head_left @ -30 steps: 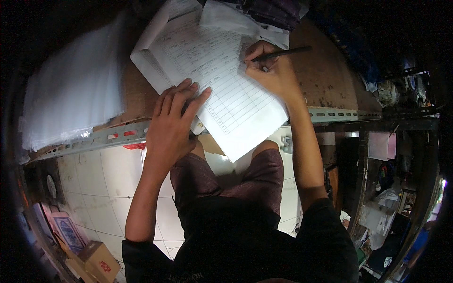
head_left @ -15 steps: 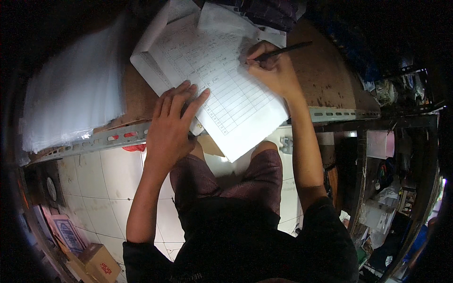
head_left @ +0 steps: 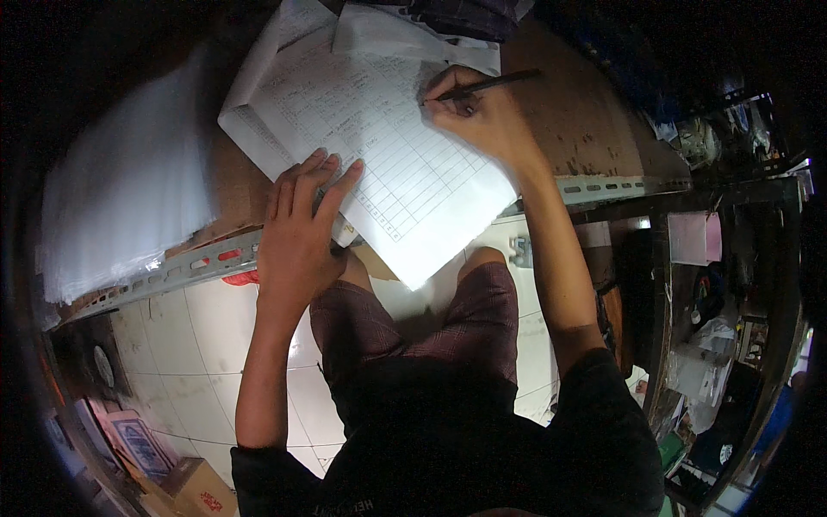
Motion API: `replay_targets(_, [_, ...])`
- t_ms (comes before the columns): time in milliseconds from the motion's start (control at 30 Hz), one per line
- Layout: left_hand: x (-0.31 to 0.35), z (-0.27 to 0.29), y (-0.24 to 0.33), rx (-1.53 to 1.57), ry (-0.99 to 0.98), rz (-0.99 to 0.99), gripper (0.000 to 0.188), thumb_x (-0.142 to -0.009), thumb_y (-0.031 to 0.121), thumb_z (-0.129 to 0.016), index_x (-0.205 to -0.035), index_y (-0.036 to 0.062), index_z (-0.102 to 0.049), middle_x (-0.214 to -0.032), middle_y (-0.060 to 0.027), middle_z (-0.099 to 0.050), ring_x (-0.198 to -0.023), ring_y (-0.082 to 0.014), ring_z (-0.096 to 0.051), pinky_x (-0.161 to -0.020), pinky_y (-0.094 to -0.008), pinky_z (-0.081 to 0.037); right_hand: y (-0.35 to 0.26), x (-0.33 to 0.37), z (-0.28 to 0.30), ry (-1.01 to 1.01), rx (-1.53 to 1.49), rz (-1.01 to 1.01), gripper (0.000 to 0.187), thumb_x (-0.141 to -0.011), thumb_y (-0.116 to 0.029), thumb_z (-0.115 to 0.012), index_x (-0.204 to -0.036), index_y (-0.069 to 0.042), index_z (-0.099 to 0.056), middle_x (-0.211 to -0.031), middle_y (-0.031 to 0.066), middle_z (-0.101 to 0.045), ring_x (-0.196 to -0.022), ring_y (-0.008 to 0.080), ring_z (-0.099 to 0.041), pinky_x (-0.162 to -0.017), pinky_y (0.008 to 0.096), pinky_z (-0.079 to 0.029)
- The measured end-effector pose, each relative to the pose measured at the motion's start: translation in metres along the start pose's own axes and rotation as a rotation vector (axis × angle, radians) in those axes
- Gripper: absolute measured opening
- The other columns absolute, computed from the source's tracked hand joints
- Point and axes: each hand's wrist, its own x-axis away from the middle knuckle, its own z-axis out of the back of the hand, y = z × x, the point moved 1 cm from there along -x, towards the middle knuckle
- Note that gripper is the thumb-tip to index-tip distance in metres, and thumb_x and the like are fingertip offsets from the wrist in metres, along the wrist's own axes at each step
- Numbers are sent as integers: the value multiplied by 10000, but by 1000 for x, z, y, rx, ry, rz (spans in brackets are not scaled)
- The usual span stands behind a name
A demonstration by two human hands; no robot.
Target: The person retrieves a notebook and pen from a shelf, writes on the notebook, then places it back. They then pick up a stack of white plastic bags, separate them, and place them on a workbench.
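A sheet of paper printed with a table grid and partly covered in handwriting lies tilted on the table, its near corner hanging past the edge. My right hand grips a dark pen, the pen's tip side down at the upper right of the sheet. The exact tip is hidden by the fingers. My left hand rests flat with fingers spread, fingertips on the sheet's left margin. More papers lie under and behind it, one folded up at the left.
A stack of clear plastic sheets lies at the table's left. A slotted metal strip edges the brown tabletop. Dark fabric sits at the back. Shelves with goods stand at right; a cardboard box is at lower left.
The view has shifted, so the paper and both hands appear a little further left. My right hand still holds the pen at the sheet; my left hand stays on its margin.
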Motion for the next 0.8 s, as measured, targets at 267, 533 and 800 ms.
replay_targets(267, [1, -1, 0, -16, -29, 19, 1046, -565, 186, -966, -1506, 280, -520, -1464, -53, -508, -1446, -293, -446, -1216, -495, -413, 8, 1, 0, 25, 52, 62, 184, -810, -43, -762, -979, 3, -703, -921, 20, -679, -821, 75, -586, -750, 245, -502])
replay_targets(533, [0, 0, 1, 9, -21, 25, 1064, -553, 168, -968, -1509, 288, -518, -1462, -50, -507, -1448, -292, -444, -1212, -489, -420, 3, 0, 2, 6, 28, 24, 192, -796, -43, -776, -973, -16, -707, -896, 17, -681, -790, 77, -579, -713, 247, -489])
replay_targets(800, [-1, 1, 2, 0, -10, 14, 1060, -545, 150, -962, -1505, 267, -529, -1467, -59, -506, -1435, -294, -453, -1195, -484, -431, 4, 1, 1, 14, 2, 36, 207, -792, -51, -781, -979, -17, -701, -894, 12, -672, -785, 80, -575, -708, 249, -487])
